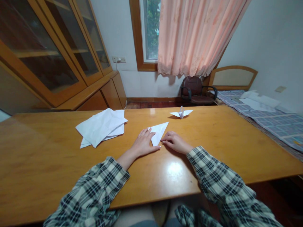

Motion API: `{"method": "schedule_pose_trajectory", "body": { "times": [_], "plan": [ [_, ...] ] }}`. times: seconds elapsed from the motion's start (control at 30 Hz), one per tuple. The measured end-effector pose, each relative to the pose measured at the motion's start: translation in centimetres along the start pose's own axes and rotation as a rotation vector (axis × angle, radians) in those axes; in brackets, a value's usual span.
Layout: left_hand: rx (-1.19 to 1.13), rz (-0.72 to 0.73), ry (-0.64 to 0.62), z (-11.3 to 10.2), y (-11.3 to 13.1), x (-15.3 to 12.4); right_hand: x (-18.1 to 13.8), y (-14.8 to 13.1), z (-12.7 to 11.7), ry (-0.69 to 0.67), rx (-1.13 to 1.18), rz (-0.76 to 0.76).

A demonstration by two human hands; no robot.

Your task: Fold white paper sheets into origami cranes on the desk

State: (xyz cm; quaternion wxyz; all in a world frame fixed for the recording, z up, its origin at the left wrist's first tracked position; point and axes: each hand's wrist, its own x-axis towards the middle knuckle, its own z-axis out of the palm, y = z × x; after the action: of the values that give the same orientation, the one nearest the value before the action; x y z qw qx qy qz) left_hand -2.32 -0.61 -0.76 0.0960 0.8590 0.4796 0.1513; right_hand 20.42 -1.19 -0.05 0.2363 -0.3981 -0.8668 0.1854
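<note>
A small white folded paper (160, 130) lies on the wooden table, its long point aimed away from me and to the right. My left hand (143, 143) rests over the paper's left side, fingers laid on it and the thumb stretched along its near corner. At the paper's right edge, my right hand (174, 142) has its fingers curled, with thumb and index fingertips close together against that edge. Beyond my right hand stands a finished paper crane (181, 113) with its wings spread.
A loose stack of white paper sheets (101, 127) lies to the left on the wooden table (151, 186). Past the far edge are a brown office chair (196, 90), a glass-doored cabinet (71, 47) and a pink curtain (194, 34). A bed (267, 116) stands at the right.
</note>
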Motion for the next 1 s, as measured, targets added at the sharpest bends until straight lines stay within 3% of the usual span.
{"method": "schedule_pose_trajectory", "body": {
  "times": [0.2, 0.57, 0.83, 1.0],
  "plan": [
    [-0.017, 0.023, 0.028, 0.3, -0.2, -0.1, 0.0, 1.2, 0.2, 0.086, -0.041, 0.105],
    [-0.11, -0.01, 0.164, 0.4, -0.8, 0.5, 0.1, 1.1, 0.0, 0.092, -0.017, 0.116],
    [-0.098, -0.086, 0.189, 0.2, -0.8, 0.5, 0.1, 1.2, 0.1, 0.091, -0.016, 0.121],
    [-0.045, -0.053, 0.182, 0.4, -1.0, 0.5, 0.2, 1.4, 0.3, 0.143, -0.031, 0.135]
  ]
}}
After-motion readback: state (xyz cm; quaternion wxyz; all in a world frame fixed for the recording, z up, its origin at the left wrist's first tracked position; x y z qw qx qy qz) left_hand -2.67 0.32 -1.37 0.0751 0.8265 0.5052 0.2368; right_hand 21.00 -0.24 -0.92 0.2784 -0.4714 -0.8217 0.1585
